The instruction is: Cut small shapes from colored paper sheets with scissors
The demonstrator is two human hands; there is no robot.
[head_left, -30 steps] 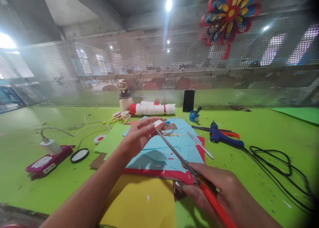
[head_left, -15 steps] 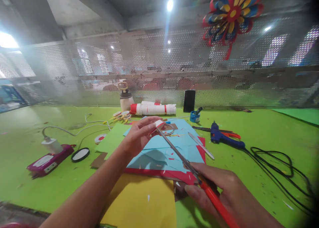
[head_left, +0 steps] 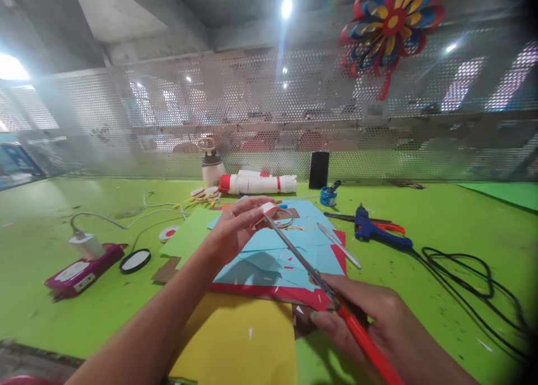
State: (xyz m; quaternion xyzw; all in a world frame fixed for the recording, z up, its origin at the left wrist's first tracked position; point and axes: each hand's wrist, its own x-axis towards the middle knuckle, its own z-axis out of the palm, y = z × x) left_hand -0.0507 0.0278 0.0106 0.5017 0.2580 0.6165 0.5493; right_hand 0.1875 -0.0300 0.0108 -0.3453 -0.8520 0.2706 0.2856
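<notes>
My left hand (head_left: 235,228) pinches a small white piece with a red edge (head_left: 269,208), held above the light blue paper sheets (head_left: 302,239). In my right hand (head_left: 365,312) is a pair of scissors (head_left: 296,253) with red handles; my fingers wrap round them. The long blades point up and left, and their tips touch or nearly touch the white piece. Whether the tips are cutting into it I cannot tell. Just behind the piece lies a ring-shaped item (head_left: 287,218), partly covered by my left hand. Small white and red scraps are scattered over the blue sheets.
Right of the papers are a silver pen-like tool (head_left: 339,246), a blue glue gun (head_left: 380,233) with a black cord, and a blue jar (head_left: 328,197). At left sit a purple power strip (head_left: 84,273) and a black-rimmed disc (head_left: 135,260). White rolled tubes (head_left: 260,184) lie behind; yellow paper (head_left: 235,340) is in front.
</notes>
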